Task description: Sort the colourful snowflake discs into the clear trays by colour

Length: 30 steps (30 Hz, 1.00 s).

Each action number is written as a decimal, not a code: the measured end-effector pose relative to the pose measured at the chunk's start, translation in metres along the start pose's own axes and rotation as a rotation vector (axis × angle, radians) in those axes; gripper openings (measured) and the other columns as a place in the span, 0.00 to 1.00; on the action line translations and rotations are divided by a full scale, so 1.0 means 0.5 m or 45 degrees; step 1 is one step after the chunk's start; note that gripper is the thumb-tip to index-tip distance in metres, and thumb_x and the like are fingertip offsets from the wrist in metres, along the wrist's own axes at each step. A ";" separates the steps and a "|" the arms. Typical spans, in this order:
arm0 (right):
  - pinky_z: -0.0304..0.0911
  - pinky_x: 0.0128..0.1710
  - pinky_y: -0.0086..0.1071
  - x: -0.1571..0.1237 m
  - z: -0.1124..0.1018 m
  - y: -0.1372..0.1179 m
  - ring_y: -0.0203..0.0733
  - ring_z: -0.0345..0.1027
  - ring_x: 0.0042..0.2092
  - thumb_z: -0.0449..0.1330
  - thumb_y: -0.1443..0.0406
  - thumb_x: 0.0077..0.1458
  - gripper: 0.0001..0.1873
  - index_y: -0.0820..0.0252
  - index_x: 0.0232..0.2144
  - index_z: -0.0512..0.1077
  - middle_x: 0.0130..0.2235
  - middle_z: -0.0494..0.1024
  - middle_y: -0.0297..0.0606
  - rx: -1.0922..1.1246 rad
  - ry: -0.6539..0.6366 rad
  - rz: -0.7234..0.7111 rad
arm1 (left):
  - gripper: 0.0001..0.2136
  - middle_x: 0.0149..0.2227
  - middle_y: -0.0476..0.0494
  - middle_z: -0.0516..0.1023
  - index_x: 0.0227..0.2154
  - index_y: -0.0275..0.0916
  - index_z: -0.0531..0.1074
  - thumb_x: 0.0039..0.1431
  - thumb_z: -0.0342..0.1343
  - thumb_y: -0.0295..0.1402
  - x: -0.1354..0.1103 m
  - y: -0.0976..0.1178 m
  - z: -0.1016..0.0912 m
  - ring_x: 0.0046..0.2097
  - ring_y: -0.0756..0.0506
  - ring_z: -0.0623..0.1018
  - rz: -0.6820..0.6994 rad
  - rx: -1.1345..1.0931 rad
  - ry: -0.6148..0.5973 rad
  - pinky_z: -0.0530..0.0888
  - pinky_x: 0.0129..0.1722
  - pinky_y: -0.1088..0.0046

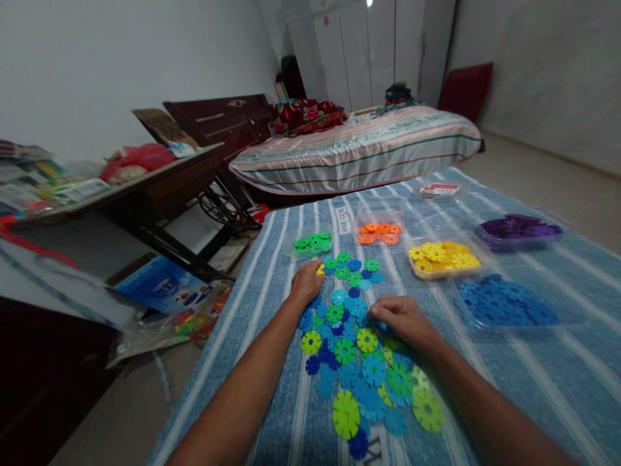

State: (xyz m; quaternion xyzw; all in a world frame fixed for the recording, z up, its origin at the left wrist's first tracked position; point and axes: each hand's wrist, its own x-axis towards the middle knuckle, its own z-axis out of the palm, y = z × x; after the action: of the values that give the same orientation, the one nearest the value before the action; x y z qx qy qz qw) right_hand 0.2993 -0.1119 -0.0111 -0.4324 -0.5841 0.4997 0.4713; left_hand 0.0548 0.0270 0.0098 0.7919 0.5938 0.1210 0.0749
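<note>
A loose pile of notched plastic snowflake discs [345, 351] in green, lime and several blues lies on the striped cloth. At the pile's far left edge, my left hand [306, 283] is closed with a yellow snowflake disc [320, 269] at its fingertips. My right hand [405, 318] is over the pile's right side, thumb and fingers pressed together; what they hold, if anything, is hidden. Beyond my left hand sits a clear tub of green discs [313, 243]. Farther right are tubs of orange discs [380, 233], yellow discs [442, 257], purple discs [521, 228] and blue discs [505, 301].
The blue-and-white striped cloth [252, 310] covers the surface under the tubs. A clear container with a red-and-white label [439, 189] is at its far edge. To the left stand a cluttered sewing table [160, 175] and a blue box [162, 285]. A bed [359, 152] is behind.
</note>
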 end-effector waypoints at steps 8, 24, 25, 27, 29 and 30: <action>0.56 0.29 0.32 0.001 0.002 0.001 0.36 0.59 0.27 0.59 0.47 0.53 0.25 0.60 0.17 0.72 0.23 0.66 0.34 -0.015 0.005 0.005 | 0.24 0.44 0.44 0.79 0.51 0.38 0.73 0.48 0.64 0.31 0.006 -0.001 -0.001 0.44 0.44 0.78 -0.244 -0.094 0.049 0.72 0.45 0.71; 0.59 0.29 0.32 0.003 0.001 -0.004 0.37 0.61 0.28 0.60 0.46 0.52 0.25 0.60 0.18 0.73 0.23 0.68 0.35 0.009 0.005 0.004 | 0.11 0.14 0.51 0.69 0.17 0.36 0.70 0.40 0.65 0.37 -0.012 0.000 -0.100 0.17 0.52 0.65 -0.575 -0.502 -0.510 0.58 0.16 0.78; 0.59 0.29 0.32 0.003 0.001 -0.004 0.37 0.61 0.28 0.60 0.46 0.52 0.25 0.60 0.17 0.73 0.23 0.68 0.35 0.014 0.004 0.004 | 0.11 0.14 0.51 0.69 0.17 0.36 0.70 0.39 0.65 0.36 -0.010 0.005 -0.109 0.17 0.52 0.65 -0.559 -0.486 -0.545 0.57 0.16 0.78; 0.58 0.29 0.32 0.003 0.002 -0.004 0.37 0.60 0.27 0.60 0.47 0.52 0.25 0.60 0.16 0.72 0.22 0.67 0.34 0.027 0.007 0.004 | 0.10 0.13 0.52 0.68 0.16 0.36 0.69 0.41 0.64 0.34 -0.004 0.025 -0.123 0.16 0.53 0.64 -0.494 -0.461 -0.589 0.58 0.17 0.79; 0.57 0.28 0.32 0.003 0.004 -0.003 0.36 0.59 0.27 0.60 0.47 0.52 0.25 0.59 0.15 0.70 0.22 0.65 0.33 0.037 0.011 0.001 | 0.09 0.13 0.53 0.68 0.16 0.36 0.68 0.43 0.61 0.33 0.004 0.060 -0.133 0.17 0.54 0.64 -0.400 -0.502 -0.591 0.59 0.18 0.79; 0.56 0.28 0.32 0.004 0.004 -0.002 0.36 0.59 0.27 0.60 0.48 0.53 0.25 0.59 0.15 0.69 0.22 0.65 0.33 0.036 0.013 -0.005 | 0.07 0.13 0.53 0.68 0.17 0.36 0.69 0.45 0.59 0.32 0.008 0.083 -0.135 0.17 0.54 0.65 -0.371 -0.545 -0.565 0.59 0.18 0.79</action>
State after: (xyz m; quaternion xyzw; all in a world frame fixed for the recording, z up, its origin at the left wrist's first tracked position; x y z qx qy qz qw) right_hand 0.2969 -0.1107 -0.0099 -0.4272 -0.5752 0.5049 0.4814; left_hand 0.0751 0.0174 0.0860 0.6719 0.6312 0.0557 0.3835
